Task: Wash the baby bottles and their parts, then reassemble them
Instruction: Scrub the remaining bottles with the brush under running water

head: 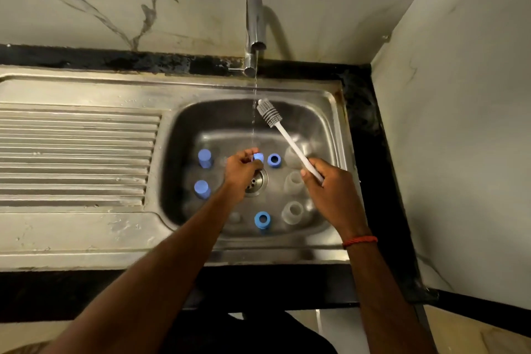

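Observation:
My left hand (242, 171) pinches a small blue bottle part (258, 157) under the thin stream of water, above the drain (255, 181). My right hand (330, 190) grips the white handle of a bottle brush (268, 113), whose grey head points up toward the tap. In the steel sink basin (184, 135) lie two blue caps (205, 157) (201, 188) at the left, two blue rings (274, 160) (262, 220), and three clear bottles (294, 158) (294, 181) (292, 211) at the right.
A chrome tap (254, 31) runs water into the basin. A ribbed steel drainboard (74, 158) lies to the left. A marble wall stands behind and to the right. A black counter edge (370, 169) borders the sink.

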{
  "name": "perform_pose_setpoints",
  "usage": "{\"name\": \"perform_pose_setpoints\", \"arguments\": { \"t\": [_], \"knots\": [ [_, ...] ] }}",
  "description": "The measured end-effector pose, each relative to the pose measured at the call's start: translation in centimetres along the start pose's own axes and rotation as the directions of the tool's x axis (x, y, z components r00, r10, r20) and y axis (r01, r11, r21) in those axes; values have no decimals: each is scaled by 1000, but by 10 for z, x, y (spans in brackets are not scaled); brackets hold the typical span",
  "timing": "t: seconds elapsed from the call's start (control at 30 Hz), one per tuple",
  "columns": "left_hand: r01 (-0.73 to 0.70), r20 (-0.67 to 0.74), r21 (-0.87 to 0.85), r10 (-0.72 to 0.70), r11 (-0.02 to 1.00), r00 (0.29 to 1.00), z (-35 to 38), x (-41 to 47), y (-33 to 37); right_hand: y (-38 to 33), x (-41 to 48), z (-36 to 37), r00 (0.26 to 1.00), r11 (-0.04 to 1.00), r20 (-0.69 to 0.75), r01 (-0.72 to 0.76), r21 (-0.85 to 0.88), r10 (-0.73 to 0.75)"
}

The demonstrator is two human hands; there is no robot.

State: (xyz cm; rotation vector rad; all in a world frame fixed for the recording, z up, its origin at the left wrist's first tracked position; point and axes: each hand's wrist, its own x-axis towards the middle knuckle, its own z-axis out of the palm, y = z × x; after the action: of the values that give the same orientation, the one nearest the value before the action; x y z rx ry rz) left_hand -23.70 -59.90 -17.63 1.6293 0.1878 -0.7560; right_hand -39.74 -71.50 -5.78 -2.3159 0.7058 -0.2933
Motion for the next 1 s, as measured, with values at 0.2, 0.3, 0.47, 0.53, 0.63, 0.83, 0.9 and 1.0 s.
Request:
{"name": "perform_pose_setpoints", "arguments": {
  "t": [0.2,0.3,0.47,0.53,0.63,0.83,0.9,1.0],
  "knots": [
    [-269,203,610,181,746,962,6,15,-32,13,2,3,999,997,-6,-49,55,49],
    [-332,266,732,200,595,943,10,22,-49,23,2,4,999,998,2,-53,24,53],
    [-335,341,798,82,501,936,22,29,-68,37,4,3,997,997,1,-71,7,71],
    [-356,384,825,27,439,923,27,30,-71,41,5,3,998,998,16,-55,3,55],
    [-408,425,855,17,321,905,28,25,-68,45,8,2,997,999,55,-44,-17,45],
    [-359,330,917,174,172,928,1,20,-34,41,17,10,997,996,71,8,-86,-2],
    [-315,289,943,211,104,934,-18,18,-19,34,21,12,996,993,93,26,-111,-16],
    [-214,201,976,236,31,951,-48,19,-8,24,27,17,994,996,107,3,-88,6]
  ]
}}
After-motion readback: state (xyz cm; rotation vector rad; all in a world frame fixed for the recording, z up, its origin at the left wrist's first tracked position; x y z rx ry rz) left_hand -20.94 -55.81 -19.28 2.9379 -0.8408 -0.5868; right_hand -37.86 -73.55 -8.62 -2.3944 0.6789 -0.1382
